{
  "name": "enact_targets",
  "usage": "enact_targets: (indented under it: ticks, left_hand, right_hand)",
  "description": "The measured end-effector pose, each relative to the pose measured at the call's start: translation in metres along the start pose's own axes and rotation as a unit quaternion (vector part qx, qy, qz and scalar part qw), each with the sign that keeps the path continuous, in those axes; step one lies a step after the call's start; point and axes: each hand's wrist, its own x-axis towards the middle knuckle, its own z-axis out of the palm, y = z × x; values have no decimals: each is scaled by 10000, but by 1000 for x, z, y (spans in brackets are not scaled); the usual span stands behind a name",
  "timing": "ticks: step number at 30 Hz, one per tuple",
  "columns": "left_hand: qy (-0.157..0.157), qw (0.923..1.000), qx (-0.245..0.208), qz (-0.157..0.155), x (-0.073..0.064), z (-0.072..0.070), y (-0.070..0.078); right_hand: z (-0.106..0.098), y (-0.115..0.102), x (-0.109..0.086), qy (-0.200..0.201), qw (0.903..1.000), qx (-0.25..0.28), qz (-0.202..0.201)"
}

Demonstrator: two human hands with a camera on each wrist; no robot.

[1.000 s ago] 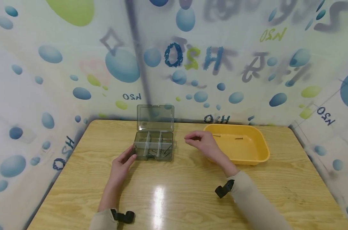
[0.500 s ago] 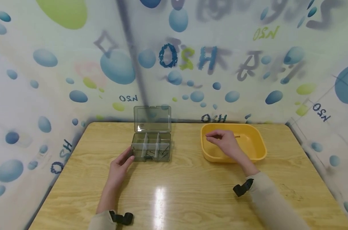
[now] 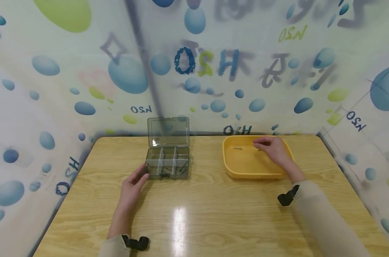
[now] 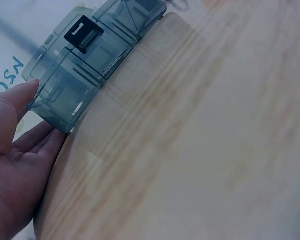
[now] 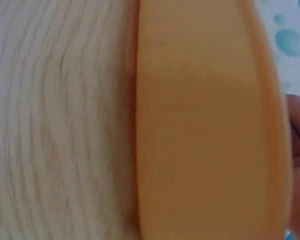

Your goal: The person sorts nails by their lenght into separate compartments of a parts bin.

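My left hand (image 3: pixel 131 187) holds the near left corner of a smoky clear compartment box (image 3: pixel 156 171), with the thumb at its front and the other fingers along its side. Its lid (image 3: pixel 168 132) stands raised at the back. In the left wrist view the thumb (image 4: pixel 25 95) touches the box near its black latch (image 4: pixel 84 35). Several screws (image 3: pixel 180 169) lie in its front compartments. My right hand (image 3: pixel 274 151) is over the yellow tray (image 3: pixel 246 175), thumb and index tips close together. One screw (image 3: pixel 259 150) shows partly just below it; another screw (image 3: pixel 237 148) lies to its left.
Box and tray stand apart on a wooden table (image 3: pixel 207 214), near its back edge. Behind rises a patterned curtain (image 3: pixel 255 71) with blue and green spots. In the right wrist view the tray's side wall (image 5: pixel 205 125) hides most of the hand.
My right hand has moved right, from beside the tray's left rim across to the screw at its right. The left hand stays at the box. The head view has shifted slightly.
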Motion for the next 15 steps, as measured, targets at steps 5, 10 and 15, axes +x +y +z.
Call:
enact_targets:
  ticks: [5,10,15]
  left_hand:
    - [-9,10000,20,-5,-1,0,0]
    - [-29,10000,20,9,0,-1,0]
    - [-19,10000,-22,9,0,-1,-1]
  right_hand:
    - [-4,10,3,-12,9994,-287,200]
    - [-9,17,5,60,9973,-727,74]
    - [-12,22,6,29,9918,-1278,48]
